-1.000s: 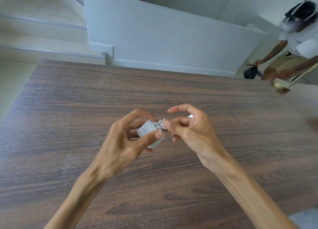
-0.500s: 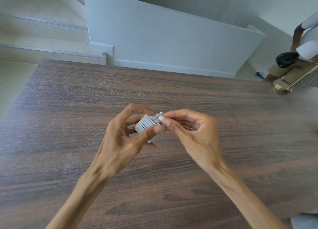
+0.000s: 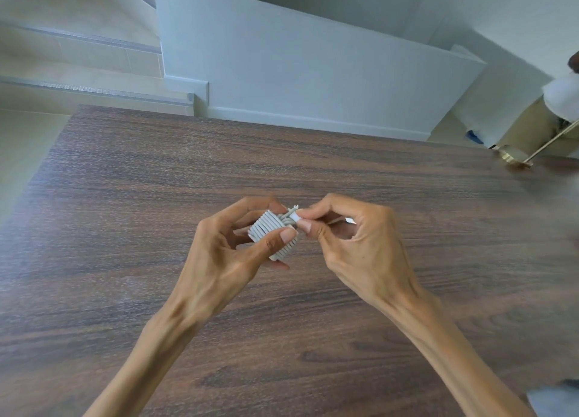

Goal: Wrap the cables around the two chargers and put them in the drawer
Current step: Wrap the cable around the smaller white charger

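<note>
Above the middle of the dark wood-grain table [image 3: 131, 216], the left hand [image 3: 225, 260] holds a small white charger block wound in pale cable [image 3: 272, 232], thumb across its near side. The right hand [image 3: 360, 244] sits just to its right, fingertips pinching the white cable end [image 3: 294, 218] at the block's upper right corner. Behind the table stands a low white wall [image 3: 313, 81], with tiled steps [image 3: 78, 68] to its left. At the far right edge, beyond the table's corner, part of another person [image 3: 560, 100] shows.
</note>
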